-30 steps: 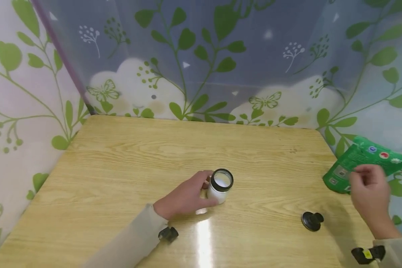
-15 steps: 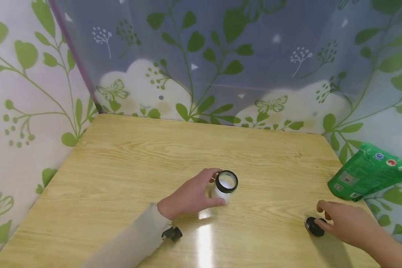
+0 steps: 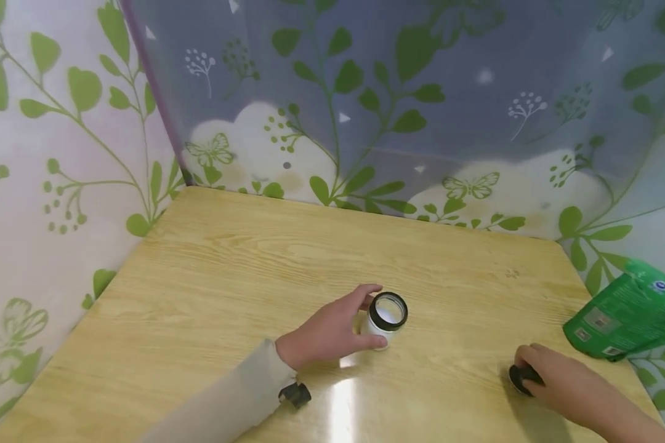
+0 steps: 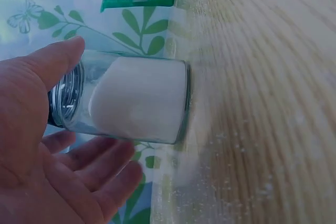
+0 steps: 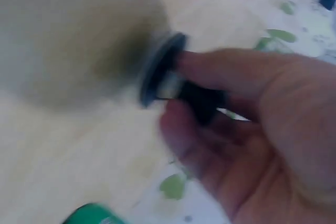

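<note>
A clear glass jar with a black ring at its neck stands open on the table, part filled with white powder or fine grains. My left hand holds it from the left, the thumb on the near side and the fingers round the far side. Farther right, my right hand pinches the knob of a round black lid between thumb and fingers. The right wrist view is blurred, and whether the lid touches the table cannot be told.
A green pouch with printed labels stands at the table's right edge. White grains lie scattered on the wooden table near the jar. Patterned curtains close off the back and sides.
My right hand has come away from the green pouch, moved down and left, and taken hold of the lid's knob. My left hand stays at the jar. The head view has shifted.
</note>
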`<state>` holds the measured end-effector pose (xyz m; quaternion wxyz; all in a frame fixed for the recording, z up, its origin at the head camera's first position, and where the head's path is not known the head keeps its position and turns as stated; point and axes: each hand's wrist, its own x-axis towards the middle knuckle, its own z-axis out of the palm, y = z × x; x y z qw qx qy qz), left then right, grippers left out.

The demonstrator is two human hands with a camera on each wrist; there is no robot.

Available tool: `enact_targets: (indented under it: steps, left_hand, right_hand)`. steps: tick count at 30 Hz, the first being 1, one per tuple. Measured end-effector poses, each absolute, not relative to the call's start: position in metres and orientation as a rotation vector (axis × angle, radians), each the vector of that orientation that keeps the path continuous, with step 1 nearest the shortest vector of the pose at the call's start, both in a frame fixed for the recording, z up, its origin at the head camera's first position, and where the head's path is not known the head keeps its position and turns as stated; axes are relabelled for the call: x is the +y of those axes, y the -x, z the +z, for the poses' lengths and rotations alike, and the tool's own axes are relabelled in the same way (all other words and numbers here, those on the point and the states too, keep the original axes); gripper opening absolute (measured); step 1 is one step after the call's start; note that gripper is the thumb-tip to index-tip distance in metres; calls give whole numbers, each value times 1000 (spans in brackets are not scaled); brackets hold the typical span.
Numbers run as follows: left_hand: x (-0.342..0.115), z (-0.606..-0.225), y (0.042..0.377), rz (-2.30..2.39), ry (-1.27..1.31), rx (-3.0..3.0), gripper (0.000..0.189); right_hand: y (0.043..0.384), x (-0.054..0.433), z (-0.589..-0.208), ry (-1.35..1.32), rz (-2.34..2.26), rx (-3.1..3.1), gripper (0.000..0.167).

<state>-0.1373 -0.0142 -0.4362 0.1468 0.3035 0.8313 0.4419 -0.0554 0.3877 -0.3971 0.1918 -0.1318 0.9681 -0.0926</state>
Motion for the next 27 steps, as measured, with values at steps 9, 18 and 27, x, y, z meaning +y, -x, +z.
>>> enact_targets:
  steps: [9,18,27]
  left_hand:
    - [-18,-435,137,1180,-912,2467,76]
    - [-16,-437,146,1202,-998,2435,70]
    - [-30,-433,151,1164,-918,2421,72]
  right_hand:
    - [82,275,-336,1044,-642,3350,25]
    - [104,203,-325,1329,-1592,3178,45]
    - [111,208,-341,1314,-1037,3157,37]
